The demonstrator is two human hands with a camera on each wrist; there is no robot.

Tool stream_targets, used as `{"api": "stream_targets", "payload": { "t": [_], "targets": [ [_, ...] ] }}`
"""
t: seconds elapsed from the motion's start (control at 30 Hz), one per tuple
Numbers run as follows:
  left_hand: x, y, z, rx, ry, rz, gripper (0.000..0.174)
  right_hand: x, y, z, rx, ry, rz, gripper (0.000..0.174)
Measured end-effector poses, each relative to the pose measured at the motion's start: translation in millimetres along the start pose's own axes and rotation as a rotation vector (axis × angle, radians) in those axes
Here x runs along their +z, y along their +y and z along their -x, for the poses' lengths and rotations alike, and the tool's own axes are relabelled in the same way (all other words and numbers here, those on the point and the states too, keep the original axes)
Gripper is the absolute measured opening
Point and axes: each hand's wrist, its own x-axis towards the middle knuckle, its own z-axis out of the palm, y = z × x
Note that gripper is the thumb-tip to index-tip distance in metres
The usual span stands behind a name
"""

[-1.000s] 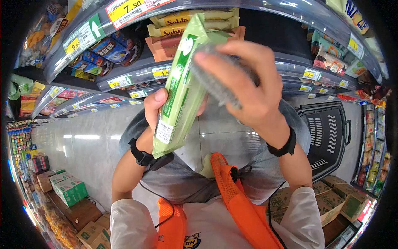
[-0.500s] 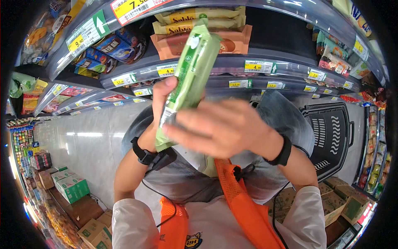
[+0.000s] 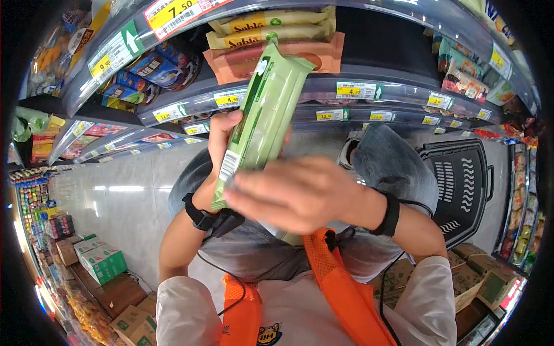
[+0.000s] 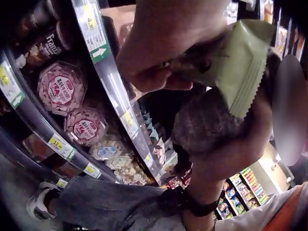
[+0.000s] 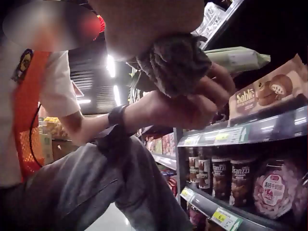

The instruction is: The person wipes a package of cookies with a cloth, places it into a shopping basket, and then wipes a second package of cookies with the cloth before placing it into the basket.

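A long green packet (image 3: 276,109) stands tilted, gripped near its lower half by my left hand (image 3: 221,141), thumb along its left edge. My right hand (image 3: 297,193), blurred, lies across the packet's lower end. Under the right hand's fingers a grey cloth (image 5: 174,65) is bunched, plain in the right wrist view and mostly hidden from the head. The left wrist view has the cloth (image 4: 207,122) between the right hand (image 4: 240,151) and the packet's crimped end (image 4: 245,67). The left hand (image 5: 187,108) is below the cloth in the right wrist view.
Yellow and brown biscuit packets (image 3: 271,57) lie stacked on the shelf ahead, above a price-tagged rail (image 3: 314,89). A black basket (image 3: 456,184) stands on the floor at right; green-and-white cartons (image 3: 101,259) are at lower left. Blue tubs (image 3: 156,69) fill the shelf at left.
My right hand with the cloth has come down from the packet's upper part to its lower end. The packet has shifted slightly and turned to show more of its pale side.
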Motion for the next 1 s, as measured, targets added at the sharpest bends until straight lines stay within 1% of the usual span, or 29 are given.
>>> {"api": "stream_targets", "payload": {
  "t": [0.03, 0.07, 0.1, 0.13, 0.17, 0.2, 0.23, 0.27, 0.33, 0.4, 0.43, 0.47, 0.53, 0.57, 0.6, 0.67, 0.7, 0.73, 0.83, 0.87, 0.93, 1.0],
  "targets": [
    [-6.1, 0.5, -0.7, -0.012, -0.052, 0.023, 0.073, 1.3, -3.9, 0.1, -0.064, -0.004, 0.018, 0.034],
    [-8.4, 0.7, -2.5, 0.018, -0.116, -0.008, 0.075, 2.5, -6.7, 0.0, -0.128, -0.008, 0.038, 0.033],
    [-7.5, 0.8, -4.0, 0.019, -0.121, -0.002, 0.075, 2.9, -7.5, 0.3, -0.190, -0.013, 0.058, 0.032],
    [-6.0, 0.9, -4.8, 0.022, -0.125, 0.006, 0.075, 0.4, -4.1, -0.3, -0.188, -0.006, 0.069, 0.031],
    [-3.9, 1.2, -4.4, 0.025, -0.126, 0.015, 0.075, -3.8, 0.8, -0.6, -0.122, -0.012, 0.108, 0.031],
    [2.7, 2.0, -2.6, 0.032, -0.061, 0.026, 0.074, -9.4, 7.8, -0.7, -0.059, -0.017, 0.147, 0.032],
    [17.8, 0.9, 0.3, -0.025, 0.173, 0.182, 0.074, -14.9, 16.1, -1.7, 0.003, -0.022, 0.184, 0.032],
    [15.3, 1.4, 1.4, -0.028, 0.231, 0.195, 0.074, -20.5, 27.9, -4.1, 0.069, -0.007, 0.245, 0.037],
    [-6.8, -2.6, -2.0, -0.011, -0.007, 0.031, 0.076, -33.4, 52.8, -5.5, 0.189, 0.017, 0.349, 0.040],
    [-13.6, -6.8, -8.4, -0.020, -0.161, 0.133, 0.076, -43.6, 68.2, -3.1, 0.298, 0.033, 0.431, 0.037],
    [-13.9, -7.7, -9.8, -0.025, -0.238, 0.184, 0.076, -43.8, 66.8, -3.0, 0.315, 0.027, 0.438, 0.037],
    [-11.5, -8.3, -9.5, 0.000, -0.230, 0.177, 0.075, -43.1, 63.4, -3.2, 0.331, 0.022, 0.444, 0.037],
    [-10.5, -6.1, -4.5, 0.011, -0.095, 0.115, 0.075, -36.9, 51.3, -3.6, 0.353, 0.005, 0.424, 0.036],
    [-8.6, -4.2, -0.5, 0.018, -0.026, 0.082, 0.075, -29.5, 43.3, -1.8, 0.291, 0.012, 0.352, 0.039],
    [5.5, 0.6, 2.7, 0.007, 0.275, 0.226, 0.075, -20.2, 35.6, 0.6, 0.226, 0.021, 0.278, 0.043],
    [-9.6, 0.1, -0.9, 0.004, 0.022, 0.188, 0.076, -10.0, 14.8, 0.3, 0.099, -0.011, 0.153, 0.041],
    [-14.6, 1.1, -3.8, 0.000, -0.106, 0.168, 0.076, -7.3, 3.1, -0.2, 0.037, -0.054, 0.103, 0.037],
    [-17.1, 3.0, -6.3, 0.034, -0.163, 0.054, 0.077, -2.5, -3.7, -0.5, -0.067, -0.007, 0.131, 0.036],
    [-7.6, 4.3, -4.2, 0.050, -0.164, 0.110, 0.078, -5.4, -6.0, -2.9, -0.098, -0.018, 0.091, 0.037],
    [0.6, 4.4, -3.8, 0.103, -0.147, 0.119, 0.074, -8.2, -1.3, -3.1, -0.076, -0.006, 0.079, 0.038],
    [10.5, 2.6, -1.5, 0.067, 0.133, 0.291, 0.071, -16.4, 15.7, -3.7, 0.062, -0.013, 0.194, 0.033],
    [-6.3, -0.1, 3.3, 0.026, 0.155, 0.311, 0.067, -26.2, 42.3, -2.3, 0.173, 0.002, 0.306, 0.033]
  ]
}}
